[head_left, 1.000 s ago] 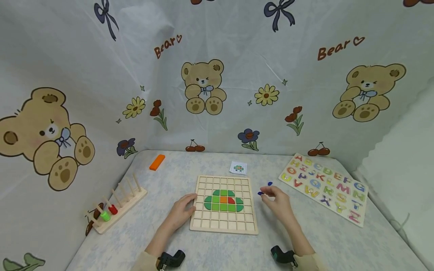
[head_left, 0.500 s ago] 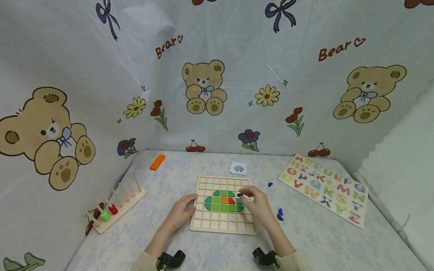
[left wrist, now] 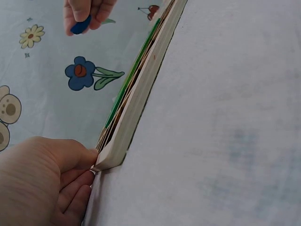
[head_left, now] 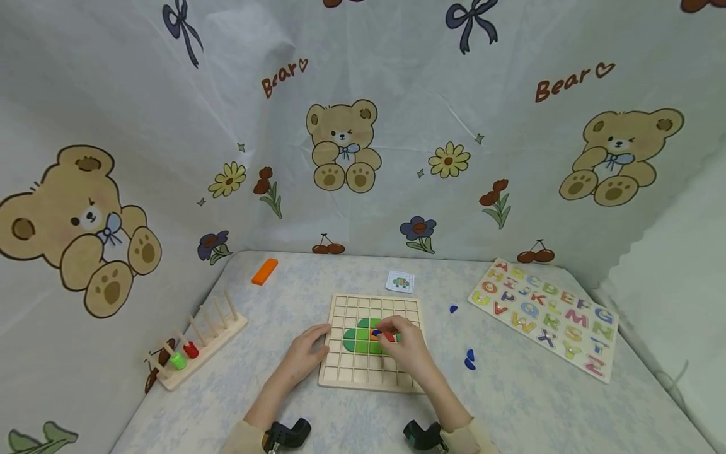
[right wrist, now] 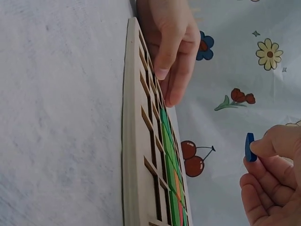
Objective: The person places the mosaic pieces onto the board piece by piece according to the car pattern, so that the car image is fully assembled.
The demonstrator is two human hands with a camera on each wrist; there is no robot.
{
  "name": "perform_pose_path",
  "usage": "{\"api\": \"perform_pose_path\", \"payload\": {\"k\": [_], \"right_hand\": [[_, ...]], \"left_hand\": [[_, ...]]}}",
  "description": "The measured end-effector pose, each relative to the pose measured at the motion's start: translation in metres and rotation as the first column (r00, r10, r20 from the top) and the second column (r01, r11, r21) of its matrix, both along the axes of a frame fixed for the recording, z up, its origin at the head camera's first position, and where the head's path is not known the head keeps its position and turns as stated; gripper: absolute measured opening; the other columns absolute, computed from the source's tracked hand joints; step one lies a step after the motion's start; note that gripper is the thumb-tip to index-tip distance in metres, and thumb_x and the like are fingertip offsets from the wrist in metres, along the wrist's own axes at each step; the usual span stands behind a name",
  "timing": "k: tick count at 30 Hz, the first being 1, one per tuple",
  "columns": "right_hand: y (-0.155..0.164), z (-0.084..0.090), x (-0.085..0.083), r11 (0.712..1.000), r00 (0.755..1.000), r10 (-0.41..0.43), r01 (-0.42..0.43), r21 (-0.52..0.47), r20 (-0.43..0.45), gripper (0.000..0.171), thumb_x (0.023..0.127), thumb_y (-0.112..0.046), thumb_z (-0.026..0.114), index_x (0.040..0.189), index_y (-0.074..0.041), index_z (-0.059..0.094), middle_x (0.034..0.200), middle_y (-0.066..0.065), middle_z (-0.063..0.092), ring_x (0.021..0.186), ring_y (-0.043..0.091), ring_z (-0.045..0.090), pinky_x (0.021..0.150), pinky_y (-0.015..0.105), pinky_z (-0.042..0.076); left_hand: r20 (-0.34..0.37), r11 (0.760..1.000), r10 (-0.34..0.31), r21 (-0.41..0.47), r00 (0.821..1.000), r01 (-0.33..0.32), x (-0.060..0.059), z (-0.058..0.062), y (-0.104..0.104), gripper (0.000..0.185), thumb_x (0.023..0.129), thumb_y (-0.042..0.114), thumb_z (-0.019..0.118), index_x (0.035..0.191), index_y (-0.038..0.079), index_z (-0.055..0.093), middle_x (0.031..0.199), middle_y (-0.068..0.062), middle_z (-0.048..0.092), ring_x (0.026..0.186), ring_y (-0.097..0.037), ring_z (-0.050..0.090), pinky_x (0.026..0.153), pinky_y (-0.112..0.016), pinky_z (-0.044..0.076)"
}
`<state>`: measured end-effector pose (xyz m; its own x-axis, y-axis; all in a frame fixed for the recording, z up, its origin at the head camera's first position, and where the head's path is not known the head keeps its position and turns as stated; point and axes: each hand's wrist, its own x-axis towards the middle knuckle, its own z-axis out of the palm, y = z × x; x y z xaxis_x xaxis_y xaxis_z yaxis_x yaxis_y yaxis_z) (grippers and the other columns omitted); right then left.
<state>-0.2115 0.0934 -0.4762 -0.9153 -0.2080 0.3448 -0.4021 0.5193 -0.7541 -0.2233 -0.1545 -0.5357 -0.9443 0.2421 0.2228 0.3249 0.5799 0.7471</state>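
Observation:
A square wooden grid board lies flat, its middle cells filled with green, orange and red pieces. At its left edge, my left hand holds the rim; in the left wrist view the thumb bears on the edge, with the other fingers curled beside it. My right hand is over the filled cells, pinching a dark blue half-round piece between thumb and fingertips. Both wrist views show that piece apart from the board. The right hand covers part of the pattern in the head view.
Right of the board lie loose blue pieces and another blue piece. A small pattern card sits behind the board. Far right is an alphabet board. On the left are a peg rack and an orange block.
My right hand has carried the blue piece leftward from the table beside the board to above the filled cells. The blue pieces it covered now show. The left hand keeps its place.

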Motion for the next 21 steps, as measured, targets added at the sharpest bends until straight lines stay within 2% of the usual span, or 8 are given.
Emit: {"api": "perform_pose_path", "payload": {"k": [5,8,15,21], "right_hand": [[-0.006,-0.007,0.001,0.999,0.999,0.031,-0.03,0.032,-0.013,0.014,0.084,-0.004,0.068,0.097,-0.01,0.067,0.093,-0.002,0.062,0.086,0.018,0.06,0.075,0.033,0.053],[-0.009,-0.012,0.002,0.998,0.999,0.051,-0.051,0.03,-0.017,0.014,0.083,-0.002,0.068,0.096,-0.007,0.067,0.093,-0.002,0.062,0.087,0.016,0.06,0.076,0.029,0.053],[-0.017,-0.021,0.005,0.996,0.996,0.087,-0.087,0.034,0.017,0.013,0.084,-0.004,0.067,0.097,-0.006,0.067,0.094,-0.003,0.061,0.089,0.016,0.057,0.078,0.03,0.051],[-0.022,-0.03,0.007,0.993,0.994,0.107,-0.106,0.059,-0.012,0.012,0.084,-0.003,0.067,0.095,-0.007,0.067,0.096,-0.001,0.061,0.091,0.018,0.058,0.077,0.031,0.051]], "left_hand": [[-0.006,1.0,-0.001,0.009,1.0,0.001,0.0,0.0,0.0,0.043,0.09,0.005,0.06,0.132,-0.001,0.053,0.135,-0.015,0.049,0.127,-0.03,0.044,0.104,-0.046,0.036],[-0.003,1.0,-0.002,0.013,1.0,0.002,0.001,0.0,0.0,0.043,0.09,0.005,0.061,0.132,-0.001,0.053,0.135,-0.015,0.049,0.127,-0.031,0.044,0.103,-0.047,0.036],[-0.001,1.0,0.0,0.013,1.0,0.0,0.001,-0.001,0.0,0.043,0.089,0.005,0.061,0.132,-0.001,0.053,0.135,-0.015,0.05,0.126,-0.03,0.044,0.104,-0.046,0.036],[-0.001,1.0,0.0,0.012,1.0,0.0,0.001,-0.001,0.0,0.043,0.09,0.006,0.061,0.132,0.001,0.053,0.135,-0.014,0.049,0.127,-0.031,0.043,0.103,-0.047,0.036]]}}
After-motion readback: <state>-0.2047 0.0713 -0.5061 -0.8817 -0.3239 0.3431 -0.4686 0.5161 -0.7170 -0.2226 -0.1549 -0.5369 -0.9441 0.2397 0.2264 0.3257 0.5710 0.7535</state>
